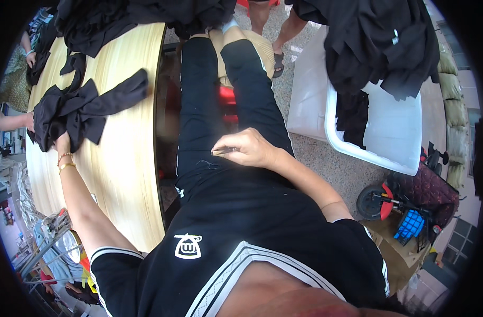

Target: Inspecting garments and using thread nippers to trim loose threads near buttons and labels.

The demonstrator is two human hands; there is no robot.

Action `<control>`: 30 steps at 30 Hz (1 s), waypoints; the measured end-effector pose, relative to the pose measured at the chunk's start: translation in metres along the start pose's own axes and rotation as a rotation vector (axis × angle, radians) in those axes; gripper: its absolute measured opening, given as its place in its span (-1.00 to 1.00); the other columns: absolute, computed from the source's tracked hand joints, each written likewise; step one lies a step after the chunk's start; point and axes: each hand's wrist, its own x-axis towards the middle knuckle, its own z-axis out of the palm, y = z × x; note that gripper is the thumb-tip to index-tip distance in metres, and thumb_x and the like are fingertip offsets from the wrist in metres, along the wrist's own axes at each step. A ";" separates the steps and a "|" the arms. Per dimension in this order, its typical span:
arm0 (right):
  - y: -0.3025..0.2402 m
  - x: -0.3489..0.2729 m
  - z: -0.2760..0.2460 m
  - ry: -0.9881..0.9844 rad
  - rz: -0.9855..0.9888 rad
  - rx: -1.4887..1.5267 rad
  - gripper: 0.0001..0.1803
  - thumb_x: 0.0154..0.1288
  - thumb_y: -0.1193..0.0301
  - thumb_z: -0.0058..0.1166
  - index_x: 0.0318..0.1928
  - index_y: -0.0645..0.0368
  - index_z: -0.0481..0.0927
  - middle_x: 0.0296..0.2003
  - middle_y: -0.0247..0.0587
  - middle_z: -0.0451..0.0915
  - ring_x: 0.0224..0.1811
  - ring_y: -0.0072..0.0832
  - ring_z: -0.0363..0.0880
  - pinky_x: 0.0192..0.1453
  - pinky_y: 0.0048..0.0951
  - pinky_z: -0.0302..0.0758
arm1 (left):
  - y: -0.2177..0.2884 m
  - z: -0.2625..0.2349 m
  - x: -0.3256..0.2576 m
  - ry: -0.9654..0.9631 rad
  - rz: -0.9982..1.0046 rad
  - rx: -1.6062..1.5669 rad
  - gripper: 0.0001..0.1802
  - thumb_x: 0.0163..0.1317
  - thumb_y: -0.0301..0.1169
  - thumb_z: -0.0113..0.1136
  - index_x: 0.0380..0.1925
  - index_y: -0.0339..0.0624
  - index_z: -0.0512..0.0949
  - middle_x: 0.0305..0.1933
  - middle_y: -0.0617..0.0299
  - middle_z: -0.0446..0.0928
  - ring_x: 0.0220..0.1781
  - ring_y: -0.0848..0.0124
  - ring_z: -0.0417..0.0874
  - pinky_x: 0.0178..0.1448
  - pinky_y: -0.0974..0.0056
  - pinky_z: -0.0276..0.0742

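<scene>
On the light wooden table (130, 169) at my left lies a crumpled black garment (77, 113), one long narrow part stretched toward the table's right edge. My left hand (63, 142) is closed on its near edge, the fingertips partly hidden in the cloth. Another person's hand (29, 121) touches the same garment from the left. Above my lap, my right hand (246, 148) is closed around small thread snips (225, 151), whose tips point left. Loose thread ends (207, 164) lie on my black trousers just below them.
Black garments (104, 26) are heaped at the table's far end. At right, a white plastic bin (376, 156) holds dark cloth, with another black pile (381, 47) over its far rim. People stand at the far side and left. A wheeled thing (373, 201) stands near right.
</scene>
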 end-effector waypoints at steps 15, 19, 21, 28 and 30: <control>-0.052 0.015 0.001 -0.224 -0.109 -0.022 -0.76 0.18 0.57 0.23 -0.12 0.20 0.73 -0.27 -0.18 0.78 -0.26 -0.40 0.80 -0.16 -0.49 0.66 | 0.100 -0.038 -0.184 0.305 0.162 -0.974 -0.27 0.29 -0.19 0.29 0.42 -0.19 0.36 0.49 -0.02 0.35 0.55 0.17 0.28 0.56 0.18 0.17; -0.054 0.009 0.007 -0.176 -0.122 -0.005 -0.76 0.17 0.60 0.22 -0.12 0.22 0.74 -0.31 -0.17 0.77 -0.34 -0.43 0.77 -0.25 -0.51 0.61 | 0.109 -0.018 -0.204 0.303 0.099 -1.108 -0.23 0.26 -0.25 0.32 0.45 -0.20 0.31 0.49 -0.08 0.33 0.54 0.15 0.29 0.54 0.19 0.18; -0.049 0.004 0.010 -0.184 -0.061 0.025 -0.77 0.19 0.50 0.25 -0.11 0.12 0.74 -0.34 -0.20 0.76 -0.37 -0.36 0.75 -0.29 -0.46 0.60 | 0.123 -0.026 -0.221 0.342 0.028 -1.218 -0.22 0.25 -0.29 0.32 0.46 -0.19 0.29 0.49 -0.12 0.31 0.54 0.15 0.29 0.54 0.22 0.18; -0.042 0.009 0.018 -0.228 -0.092 -0.053 -0.78 0.20 0.49 0.21 -0.13 0.14 0.75 -0.39 -0.17 0.74 -0.43 -0.38 0.73 -0.33 -0.44 0.57 | 0.094 -0.062 -0.251 0.792 -0.001 -1.474 -0.22 0.36 -0.30 0.25 0.51 -0.25 0.17 0.57 -0.19 0.12 0.60 0.03 0.14 0.58 0.10 0.09; -0.042 0.011 0.022 -0.276 0.045 -0.025 -0.78 0.21 0.49 0.20 -0.12 0.15 0.75 -0.39 -0.15 0.73 -0.42 -0.37 0.73 -0.31 -0.44 0.57 | 0.087 -0.081 -0.268 0.940 -0.005 -1.583 -0.23 0.42 -0.25 0.20 0.52 -0.25 0.13 0.54 -0.16 0.17 0.57 0.12 0.20 0.58 0.12 0.10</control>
